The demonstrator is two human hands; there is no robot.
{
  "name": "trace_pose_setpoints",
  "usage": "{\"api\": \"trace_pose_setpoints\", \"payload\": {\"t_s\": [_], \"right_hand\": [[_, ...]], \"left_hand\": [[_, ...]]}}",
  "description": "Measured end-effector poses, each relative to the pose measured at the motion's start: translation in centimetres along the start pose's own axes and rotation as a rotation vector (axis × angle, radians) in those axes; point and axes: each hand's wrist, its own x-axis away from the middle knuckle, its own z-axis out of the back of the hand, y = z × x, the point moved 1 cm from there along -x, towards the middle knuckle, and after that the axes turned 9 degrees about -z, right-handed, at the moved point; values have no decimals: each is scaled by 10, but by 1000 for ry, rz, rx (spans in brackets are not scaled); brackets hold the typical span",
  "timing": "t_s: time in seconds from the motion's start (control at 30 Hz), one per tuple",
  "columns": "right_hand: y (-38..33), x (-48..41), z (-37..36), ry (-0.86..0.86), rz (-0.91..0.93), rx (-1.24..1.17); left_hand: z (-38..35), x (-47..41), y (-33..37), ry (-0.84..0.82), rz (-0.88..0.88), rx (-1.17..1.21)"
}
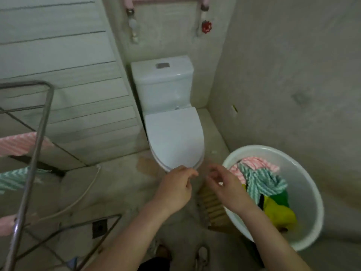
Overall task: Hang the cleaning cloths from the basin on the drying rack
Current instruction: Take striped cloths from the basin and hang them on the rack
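A white round basin [312, 192] stands on the floor at the right. Inside it lie crumpled cleaning cloths: a pink striped one [256, 163], a teal striped one [263, 182] and a yellow-green one [279, 212]. The metal drying rack [37, 145] stands at the left, with a pink cloth [19, 143], a teal cloth [13, 178] and another pink cloth [7, 222] hung over its bars. My left hand [175, 186] and my right hand [226, 184] hover between rack and basin, fingers apart and empty. The right hand is at the basin's left rim.
A white toilet [173, 133] with its lid down stands straight ahead against the wall. A wooden washboard [213, 208] lies on the floor beside the basin. A floor drain [99, 227] and a white hose [78, 200] lie near the rack's foot. My shoes [203, 255] show at the bottom.
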Motion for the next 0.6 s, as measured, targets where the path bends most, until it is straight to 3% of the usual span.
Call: {"api": "trace_pose_setpoints", "payload": {"t_s": [0.33, 0.6], "right_hand": [[153, 13, 47, 18, -390, 67], [209, -1, 29, -86, -466, 416]], "left_hand": [[-132, -33, 61, -315, -124, -63], [-212, -75, 75, -532, -63, -276]]}}
